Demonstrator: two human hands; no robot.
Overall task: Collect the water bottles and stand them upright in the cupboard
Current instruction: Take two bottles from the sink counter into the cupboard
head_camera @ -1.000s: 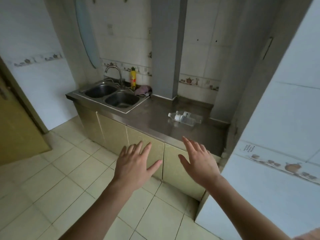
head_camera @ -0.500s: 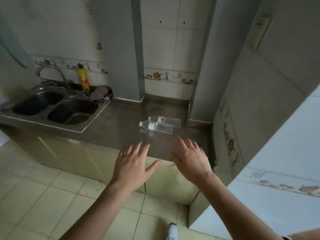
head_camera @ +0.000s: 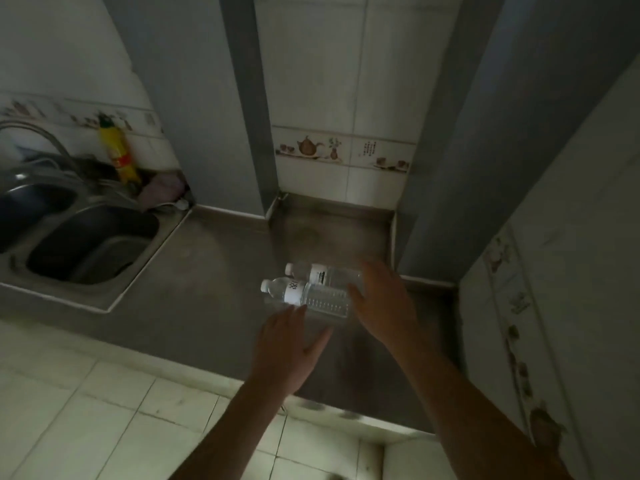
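Two clear water bottles lie on their sides, side by side, on the steel counter (head_camera: 214, 271), white caps pointing left. The near bottle (head_camera: 311, 296) is in front; the far bottle (head_camera: 325, 273) lies just behind it. My left hand (head_camera: 287, 344) hovers with fingers spread, fingertips at the near bottle's front edge. My right hand (head_camera: 384, 303) reaches over the bottles' bottom ends with fingers spread, covering them. Neither hand holds anything. The cupboard doors under the counter are out of sight.
A double steel sink (head_camera: 86, 244) with a tap is at the left, with a yellow bottle (head_camera: 119, 154) and a pink cloth (head_camera: 162, 188) behind it. A grey pillar (head_camera: 207, 98) and tiled walls close the counter at the back and right. Pale floor tiles (head_camera: 104, 427) lie below.
The view has moved closer and over the counter. Both hands have reached forward from the counter's front edge to the two bottles.
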